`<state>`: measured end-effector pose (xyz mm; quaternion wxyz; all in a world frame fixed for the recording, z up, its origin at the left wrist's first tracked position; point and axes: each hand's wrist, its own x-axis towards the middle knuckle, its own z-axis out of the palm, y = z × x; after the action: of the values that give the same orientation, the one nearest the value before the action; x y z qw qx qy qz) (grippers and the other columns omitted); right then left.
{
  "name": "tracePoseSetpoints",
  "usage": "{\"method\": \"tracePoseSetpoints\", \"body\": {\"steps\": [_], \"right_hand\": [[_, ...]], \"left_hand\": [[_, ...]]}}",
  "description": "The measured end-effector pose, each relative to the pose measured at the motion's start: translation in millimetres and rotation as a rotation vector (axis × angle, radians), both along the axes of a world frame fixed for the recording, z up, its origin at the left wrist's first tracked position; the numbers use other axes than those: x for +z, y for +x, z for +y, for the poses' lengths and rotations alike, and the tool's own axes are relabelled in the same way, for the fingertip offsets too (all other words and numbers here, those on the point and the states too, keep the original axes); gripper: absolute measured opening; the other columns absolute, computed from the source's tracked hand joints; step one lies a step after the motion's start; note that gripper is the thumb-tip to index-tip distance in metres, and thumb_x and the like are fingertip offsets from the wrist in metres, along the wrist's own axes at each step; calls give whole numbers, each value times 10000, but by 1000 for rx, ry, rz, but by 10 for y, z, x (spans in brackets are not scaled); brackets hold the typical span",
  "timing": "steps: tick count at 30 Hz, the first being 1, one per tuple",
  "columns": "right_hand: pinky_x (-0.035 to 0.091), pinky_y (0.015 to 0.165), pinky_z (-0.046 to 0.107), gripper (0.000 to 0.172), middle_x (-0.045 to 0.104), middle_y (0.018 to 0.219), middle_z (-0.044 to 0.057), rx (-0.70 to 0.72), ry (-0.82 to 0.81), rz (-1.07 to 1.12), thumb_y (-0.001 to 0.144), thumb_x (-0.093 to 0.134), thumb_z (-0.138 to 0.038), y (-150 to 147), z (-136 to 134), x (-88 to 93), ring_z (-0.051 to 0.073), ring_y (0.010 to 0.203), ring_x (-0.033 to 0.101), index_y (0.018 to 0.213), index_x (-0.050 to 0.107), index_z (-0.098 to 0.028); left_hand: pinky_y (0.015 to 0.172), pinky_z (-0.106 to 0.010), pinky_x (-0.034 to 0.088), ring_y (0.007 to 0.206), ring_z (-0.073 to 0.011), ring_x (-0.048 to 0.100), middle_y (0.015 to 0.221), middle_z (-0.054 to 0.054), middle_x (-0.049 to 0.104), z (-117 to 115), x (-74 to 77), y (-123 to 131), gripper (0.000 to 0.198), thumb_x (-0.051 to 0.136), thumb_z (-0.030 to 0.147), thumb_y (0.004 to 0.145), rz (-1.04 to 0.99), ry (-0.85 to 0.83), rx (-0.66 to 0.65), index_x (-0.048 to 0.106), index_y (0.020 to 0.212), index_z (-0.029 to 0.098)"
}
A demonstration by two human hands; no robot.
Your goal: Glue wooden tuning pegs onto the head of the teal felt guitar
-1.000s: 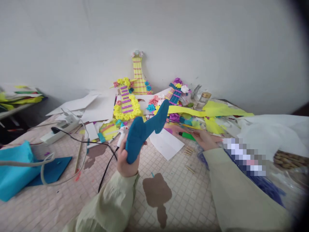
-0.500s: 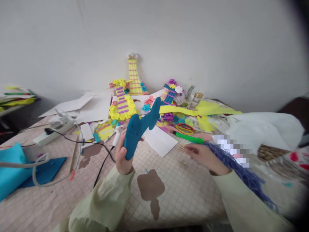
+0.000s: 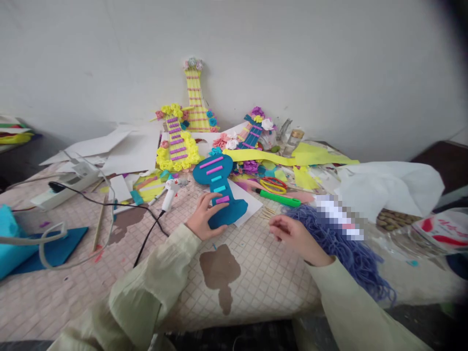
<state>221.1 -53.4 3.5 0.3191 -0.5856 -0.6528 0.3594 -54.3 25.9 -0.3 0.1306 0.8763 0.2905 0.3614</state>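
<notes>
A blue guitar-shaped foam cutout with pink and teal strips lies face up on the tiled tabletop. My left hand holds its lower body, fingers on top of it. My right hand hovers just right of it above the table, fingers curled into a pinch; what it holds, if anything, is too small to see. A few thin wooden sticks lie between the cutout and my right hand.
A white glue gun with a black cord lies left of the cutout. A green marker, scissors, purple yarn, yellow decorated guitars, a power strip, paper sheets and a white bag crowd the table.
My left hand lowered the blue cutout from upright in the air to flat and face up on the table. My right hand drew back from the green marker and closed into a pinch.
</notes>
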Motion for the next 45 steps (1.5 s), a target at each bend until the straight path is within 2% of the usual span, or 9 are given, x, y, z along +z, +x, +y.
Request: {"method": "tracePoseSetpoints", "body": {"steps": [8, 12, 14, 17, 19, 24, 33, 39, 45], "right_hand": [[516, 623, 283, 270, 566, 963, 44, 3, -66, 437, 744, 560, -452, -445, 565, 85, 144, 796, 580, 846, 537, -203], [530, 665, 316, 286, 579, 926, 29, 83, -112, 520, 727, 583, -465, -598, 672, -30, 149, 770, 595, 840, 548, -205], [516, 740, 320, 284, 577, 912, 18, 98, -104, 572, 741, 573, -460, -636, 662, -52, 140, 788, 594, 860, 553, -202], [498, 786, 330, 277, 581, 944, 22, 119, -111, 647, 757, 562, -449, -665, 615, -31, 140, 816, 597, 870, 558, -196], [495, 783, 344, 270, 590, 966, 33, 139, -133, 684, 762, 562, -440, -667, 572, 9, 145, 805, 604, 867, 565, -192], [484, 757, 324, 217, 596, 935, 32, 153, -165, 763, 769, 575, -391, -584, 429, 174, 133, 761, 600, 865, 576, -196], [400, 507, 233, 158, 498, 675, -27, 17, -53, 932, 714, 611, -335, -438, 485, 545, 78, 530, 447, 845, 611, -245], [424, 597, 252, 171, 513, 635, -32, -167, 267, 695, 706, 601, -319, -185, 831, 486, 92, 583, 490, 848, 610, -224], [416, 583, 259, 201, 559, 629, -14, -205, 205, 428, 687, 608, -351, 16, 890, 215, 103, 572, 494, 800, 623, -185]], "left_hand": [[973, -580, 242, 1168, -413, 347, 1249, -180, 383, -52, -256, -59, 898, 755, 493, 462, 4, -334, 292, 459, 1257, 198], [957, -527, 313, 1170, -367, 382, 1213, -154, 442, -435, -224, -135, 761, 782, 393, 468, -333, -511, 428, 530, 1159, 196], [842, -425, 445, 1052, -293, 507, 1083, -113, 543, -677, -137, -118, 534, 750, 363, 558, -632, -811, 425, 575, 1036, 202], [767, -305, 501, 918, -229, 606, 982, -139, 619, -888, 20, 25, 309, 683, 340, 675, -996, -1608, 266, 613, 877, 117], [759, -261, 517, 907, -203, 622, 1017, -163, 623, -879, 104, 173, 263, 609, 315, 758, -1236, -1825, 260, 616, 868, 76], [620, -200, 540, 673, -122, 651, 744, -80, 662, -679, 191, 489, 120, 541, 182, 821, -1594, -1719, 397, 604, 776, 91], [632, -302, 538, 653, -181, 668, 755, -27, 694, -694, 444, 746, 190, 699, 134, 661, -1453, -1436, 296, 594, 817, 164], [710, -385, 541, 709, -188, 665, 766, -10, 696, -310, 208, 706, 251, 737, 151, 602, -1449, -1291, 233, 583, 799, 168], [728, -375, 536, 692, -181, 668, 747, 8, 697, -150, -41, 561, 317, 751, 141, 567, -1491, -1267, 287, 576, 828, 182]]}}
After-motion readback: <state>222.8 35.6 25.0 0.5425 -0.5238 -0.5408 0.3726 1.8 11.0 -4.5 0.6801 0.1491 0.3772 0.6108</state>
